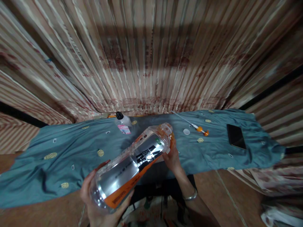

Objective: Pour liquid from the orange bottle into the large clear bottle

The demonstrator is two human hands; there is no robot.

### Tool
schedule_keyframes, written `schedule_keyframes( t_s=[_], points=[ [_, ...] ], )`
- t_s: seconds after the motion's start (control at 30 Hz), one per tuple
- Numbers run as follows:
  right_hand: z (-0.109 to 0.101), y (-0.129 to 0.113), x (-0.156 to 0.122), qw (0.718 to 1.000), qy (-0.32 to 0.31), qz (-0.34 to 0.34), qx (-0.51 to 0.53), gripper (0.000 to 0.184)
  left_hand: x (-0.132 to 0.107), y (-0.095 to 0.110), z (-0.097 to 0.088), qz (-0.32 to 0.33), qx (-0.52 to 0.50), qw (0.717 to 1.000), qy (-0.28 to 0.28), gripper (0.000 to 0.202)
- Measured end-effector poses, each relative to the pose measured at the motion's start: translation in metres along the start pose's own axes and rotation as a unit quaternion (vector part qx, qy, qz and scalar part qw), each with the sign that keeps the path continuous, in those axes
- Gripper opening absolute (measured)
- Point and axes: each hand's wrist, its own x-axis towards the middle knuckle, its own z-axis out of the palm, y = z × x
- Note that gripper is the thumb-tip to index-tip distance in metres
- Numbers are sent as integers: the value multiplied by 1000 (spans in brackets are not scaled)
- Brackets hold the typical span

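A large clear plastic bottle [132, 167] with a silver and orange label lies tilted across both hands, its neck end higher and to the right. My left hand [101, 201] is wrapped round its base at lower left. Near the shoulder and neck, my right hand [172, 157] grips it from the right. Something orange shows beside the neck, partly behind it; I cannot tell what it is. To the right of the bottle, an orange pump head [202, 130] with a long white tube rests on the cloth, near a small white round cap [186, 131].
A small clear bottle [123, 123] with a black cap and pink label stands at the back left of the teal cloth [78, 145]. A black phone [236, 136] lies at the right. Striped curtains [151, 63] hang close behind the table.
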Motion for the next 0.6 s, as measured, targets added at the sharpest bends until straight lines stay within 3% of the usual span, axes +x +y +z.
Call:
schedule_keyframes(
  t_s=[0.17,0.37,0.6],
  points=[
    [3,8,-5,1000,10,-4,-14,82,1,-2,2,-22,-4,999,47,112],
    [3,11,-8,999,14,-9,-34,74,14,11,3,19,-6,1000,17,114],
    [3,4,-4,999,16,16,-30,79,19,15,-1,19,0,1000,11,118]
  ],
)
